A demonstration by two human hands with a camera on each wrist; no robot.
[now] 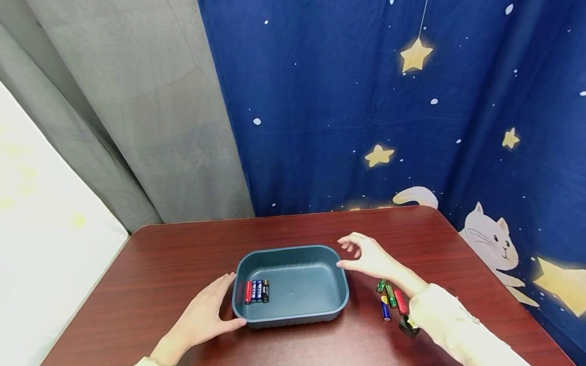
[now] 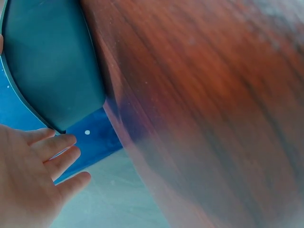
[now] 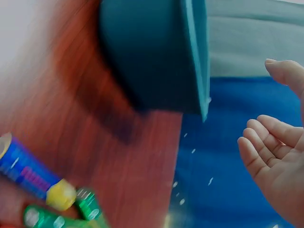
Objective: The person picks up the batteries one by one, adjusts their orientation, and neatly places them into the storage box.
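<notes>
A blue-grey plastic bin (image 1: 293, 321) stands on the table. Inside it, at the left, several batteries lie side by side: a red battery (image 1: 248, 293), blue batteries (image 1: 259, 291) and a dark battery (image 1: 266, 291). My left hand (image 1: 206, 311) rests at the bin's left end, fingers spread and touching the rim; in the left wrist view its fingertips meet the rim's corner. Above the bin's right end hovers my right hand (image 1: 370, 256), thumb and fingers apart, nothing between them. In the right wrist view the same hand (image 3: 280, 161) is loosely bent and apart from the bin.
Right of the bin lie loose batteries: a blue battery with a yellow end (image 1: 385, 309), green batteries (image 1: 390, 296) and a red battery (image 1: 400, 302). A small black object (image 1: 408, 327) sits partly under the right sleeve. Curtains hang behind the reddish-brown table (image 1: 192, 249).
</notes>
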